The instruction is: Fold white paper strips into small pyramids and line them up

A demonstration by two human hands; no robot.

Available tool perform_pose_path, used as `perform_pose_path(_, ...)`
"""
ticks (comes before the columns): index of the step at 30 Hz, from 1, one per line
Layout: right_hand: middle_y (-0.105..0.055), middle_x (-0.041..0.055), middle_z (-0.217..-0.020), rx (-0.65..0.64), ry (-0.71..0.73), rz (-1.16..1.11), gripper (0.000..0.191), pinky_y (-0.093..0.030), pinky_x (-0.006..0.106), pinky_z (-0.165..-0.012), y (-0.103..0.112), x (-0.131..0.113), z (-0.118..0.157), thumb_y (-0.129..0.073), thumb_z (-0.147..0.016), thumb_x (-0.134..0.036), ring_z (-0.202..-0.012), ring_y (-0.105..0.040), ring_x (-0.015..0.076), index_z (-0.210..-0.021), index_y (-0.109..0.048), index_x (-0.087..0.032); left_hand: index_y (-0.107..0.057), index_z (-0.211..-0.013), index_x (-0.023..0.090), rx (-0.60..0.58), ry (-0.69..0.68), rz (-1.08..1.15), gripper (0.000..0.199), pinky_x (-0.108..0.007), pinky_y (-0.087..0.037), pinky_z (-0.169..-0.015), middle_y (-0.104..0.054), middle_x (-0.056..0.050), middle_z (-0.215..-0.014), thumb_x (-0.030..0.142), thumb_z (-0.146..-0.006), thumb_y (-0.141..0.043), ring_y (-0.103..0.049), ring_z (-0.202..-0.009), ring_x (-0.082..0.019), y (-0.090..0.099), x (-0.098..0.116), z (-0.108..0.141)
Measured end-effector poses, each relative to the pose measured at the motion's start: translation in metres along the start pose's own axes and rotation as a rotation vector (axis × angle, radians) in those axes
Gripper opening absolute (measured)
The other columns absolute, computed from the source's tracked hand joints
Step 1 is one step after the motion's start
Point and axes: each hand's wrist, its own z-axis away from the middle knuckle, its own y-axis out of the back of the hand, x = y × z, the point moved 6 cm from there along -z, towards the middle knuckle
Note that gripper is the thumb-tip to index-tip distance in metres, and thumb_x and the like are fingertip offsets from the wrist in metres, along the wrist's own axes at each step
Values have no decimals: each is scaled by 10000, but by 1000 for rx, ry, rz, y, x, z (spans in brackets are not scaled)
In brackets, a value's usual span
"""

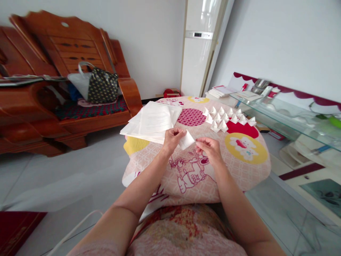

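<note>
Above the cloth-covered table (207, 185), my left hand (173, 138) pinches a small piece of folded white paper (187, 141) between thumb and fingers. My right hand (209, 147) is closed at the paper's right corner, thumb and forefinger meeting there. Beyond my left hand lies a stack of white paper sheets (149, 124), the top ones set askew and faintly printed. Further back, to the right of my hands, several pointed folded paper pieces (218, 117) stand grouped in rows on the cloth.
A wooden sofa (74, 46) with a dark patterned bag (103, 86) stands at the left. To the right is a glass-shelved cabinet (290, 121) holding papers and small items. A tall white air conditioner (198, 53) stands behind the table. A white cable (77, 227) hangs at lower left.
</note>
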Motion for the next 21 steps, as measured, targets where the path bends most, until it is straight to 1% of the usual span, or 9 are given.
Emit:
perform_pose_path(3,-724,45,-629,-53,-13,31,359,-509,257,-506,-7,1,1,-813,-695,-508,-531,-648,159,-775,-730,-168,-622,-606,158,-31,4,21,469,-225,-305,-471,-532,22,-551,574,-683,-824,-418,-492,-77,-5,-1,2)
perform_pose_path(5,-724,48,-618,-65,-17,27,359,-513,260,-519,-10,2,1,-810,-699,-518,-536,-652,163,-732,-728,-170,-631,-617,157,-59,8,26,472,-226,-314,-463,-543,20,-551,583,-690,-820,-429,-485,-79,-10,-2,4)
perform_pose_path(13,-738,67,-622,-14,-40,-30,329,-524,268,-546,-11,5,4,-818,-694,-487,-539,-662,168,-643,-719,-177,-612,-606,157,-58,17,89,483,-219,-322,-452,-538,28,-540,578,-700,-830,-429,-468,-71,-12,-3,5)
perform_pose_path(15,-735,69,-616,-6,-44,-28,325,-507,263,-523,-12,3,4,-818,-689,-482,-523,-647,163,-634,-720,-177,-614,-607,158,-55,15,95,484,-220,-321,-453,-542,27,-544,581,-697,-832,-432,-470,-71,-13,-4,5)
perform_pose_path(19,-692,56,-545,2,-37,-28,331,-402,235,-426,-13,-3,6,-809,-678,-460,-430,-547,120,-567,-685,-173,-609,-610,159,-34,13,76,496,-226,-316,-459,-542,24,-552,598,-687,-829,-432,-479,-76,-13,-4,5)
perform_pose_path(21,-671,46,-518,6,-28,-40,328,-386,229,-413,-14,-6,7,-806,-671,-449,-411,-526,111,-550,-677,-173,-607,-614,159,-22,10,67,501,-227,-313,-460,-541,23,-554,605,-688,-824,-432,-482,-77,-12,-3,6)
